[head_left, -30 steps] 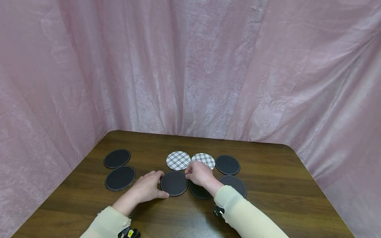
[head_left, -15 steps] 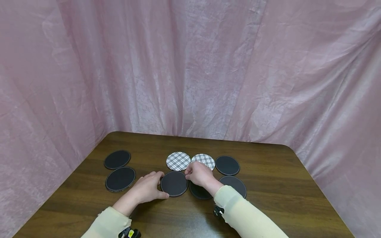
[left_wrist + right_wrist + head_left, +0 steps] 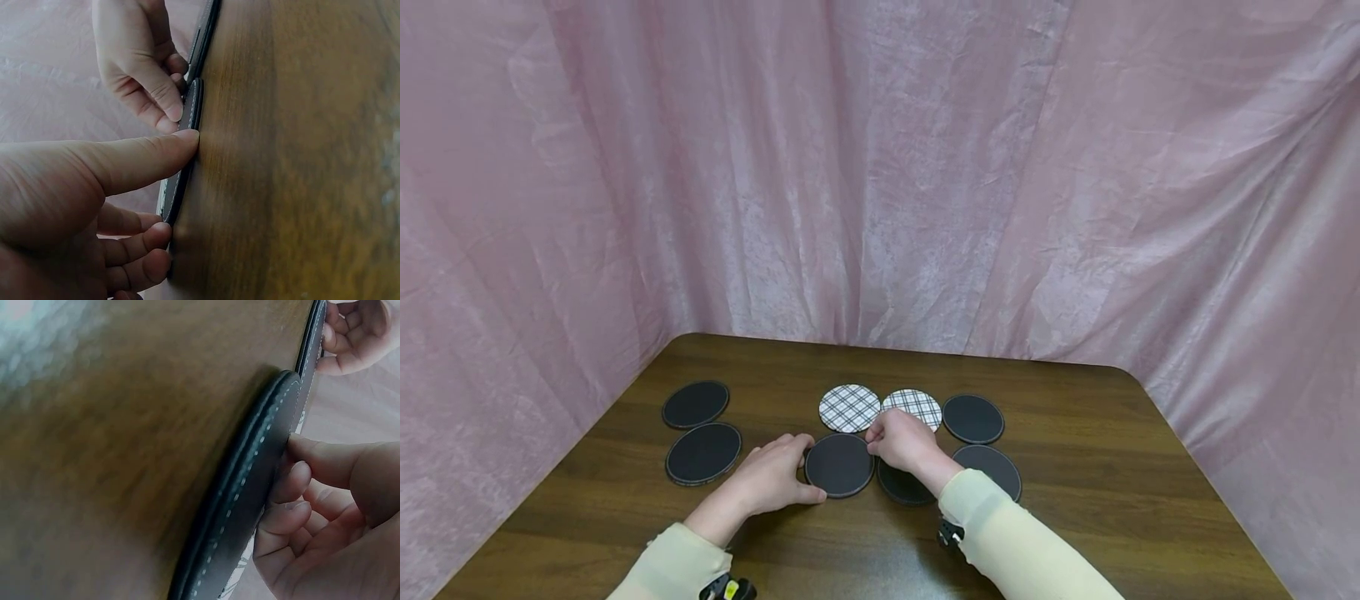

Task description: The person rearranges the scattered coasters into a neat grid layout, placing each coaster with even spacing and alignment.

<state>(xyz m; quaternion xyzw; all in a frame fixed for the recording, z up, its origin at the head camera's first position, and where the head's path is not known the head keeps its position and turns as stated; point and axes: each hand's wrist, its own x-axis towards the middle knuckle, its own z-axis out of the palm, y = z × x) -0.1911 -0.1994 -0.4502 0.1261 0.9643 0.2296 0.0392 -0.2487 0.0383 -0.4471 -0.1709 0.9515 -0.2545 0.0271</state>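
Observation:
A round black coaster (image 3: pixel 839 465) with a stitched rim lies flat near the middle of the table. My left hand (image 3: pixel 771 477) holds its left side, thumb at the near edge and fingers at the far left. At its right edge, my right hand (image 3: pixel 904 442) pinches the rim between thumb and fingers. Under the right wrist lies another black coaster (image 3: pixel 901 485), partly covered; in the right wrist view this coaster (image 3: pixel 250 487) fills the foreground. Two white plaid coasters (image 3: pixel 850 408) lie just behind, the right one partly hidden by my right hand.
Two black coasters, a far one (image 3: pixel 696 404) and a nearer one (image 3: pixel 703 454), lie at the left. Two more, a far one (image 3: pixel 973 418) and a nearer one (image 3: pixel 992 468), lie at the right. A pink curtain (image 3: pixel 880 167) hangs behind the brown wooden table (image 3: pixel 1097 467).
The head view has tilted up very slightly, so the table sits a little lower. Both hands keep their places at the black coaster, and no coaster has visibly shifted.

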